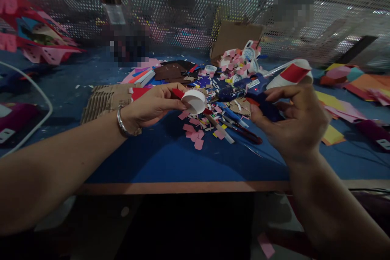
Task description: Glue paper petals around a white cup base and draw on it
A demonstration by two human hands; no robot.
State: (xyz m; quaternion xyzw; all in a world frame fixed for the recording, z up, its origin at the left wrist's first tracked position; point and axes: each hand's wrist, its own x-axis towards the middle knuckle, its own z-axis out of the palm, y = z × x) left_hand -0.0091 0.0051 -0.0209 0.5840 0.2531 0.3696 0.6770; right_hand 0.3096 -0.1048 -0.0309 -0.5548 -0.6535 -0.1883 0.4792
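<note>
While left hand [158,105] holds cup [196,102], scraps [198,144] near

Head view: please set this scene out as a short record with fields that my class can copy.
Left hand: holds a white round piece
Right hand: grips a blue glue gun
Gun's light: red, lit
Gun's direction: nozzle towards the white round piece
Contact between them: cannot tell
Table: blue top
On it: pink scraps, corrugated cardboard
Behind: perforated screen
</note>
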